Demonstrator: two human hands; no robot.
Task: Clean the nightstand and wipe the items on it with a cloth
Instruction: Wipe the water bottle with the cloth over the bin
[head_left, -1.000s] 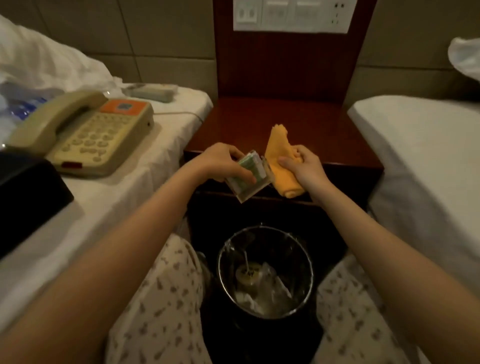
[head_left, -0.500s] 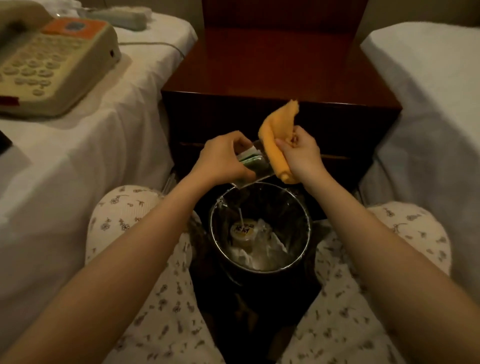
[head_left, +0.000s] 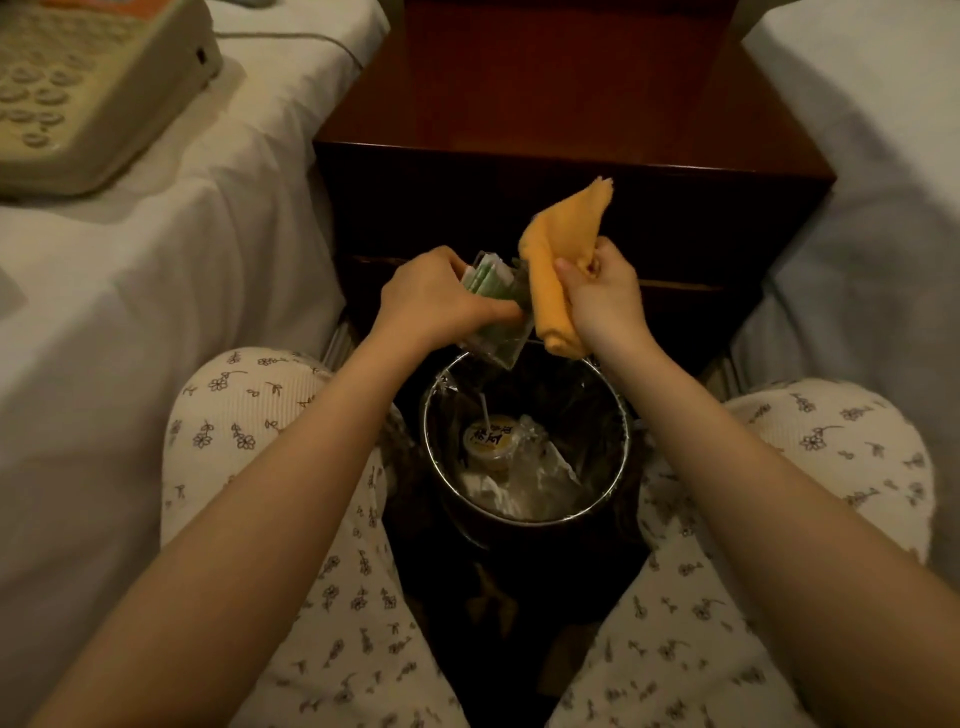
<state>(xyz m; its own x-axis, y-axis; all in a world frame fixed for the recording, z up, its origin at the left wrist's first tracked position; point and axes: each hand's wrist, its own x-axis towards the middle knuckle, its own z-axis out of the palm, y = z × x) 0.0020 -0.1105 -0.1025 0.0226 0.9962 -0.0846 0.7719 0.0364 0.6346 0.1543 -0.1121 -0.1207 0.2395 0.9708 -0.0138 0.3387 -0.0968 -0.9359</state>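
Two hands hold a cloth and a packet over the trash bin, in front of the nightstand.

The orange cloth (head_left: 558, 260) is folded into a thick roll, and the right hand (head_left: 605, 301) grips it around the middle with fingers and thumb curled. One end of it stands up and the other end hangs down near the far rim of the bin (head_left: 519, 521). Just beside the cloth, the left hand (head_left: 441, 301) is closed around a clear plastic packet (head_left: 493, 291) with green and white contents, whose lower corner points down to the bin. The bin stands between the person's knees in flowered trousers (head_left: 260, 441). It has a clear liner, and inside lie a small cup (head_left: 491, 441) with a yellow lid and some crumpled white paper. Behind the hands is the dark red nightstand (head_left: 566, 104) with a glossy tabletop. A white bed (head_left: 156, 260) on the left carries a beige telephone (head_left: 78, 88), and another bed (head_left: 883, 156) is on the right.
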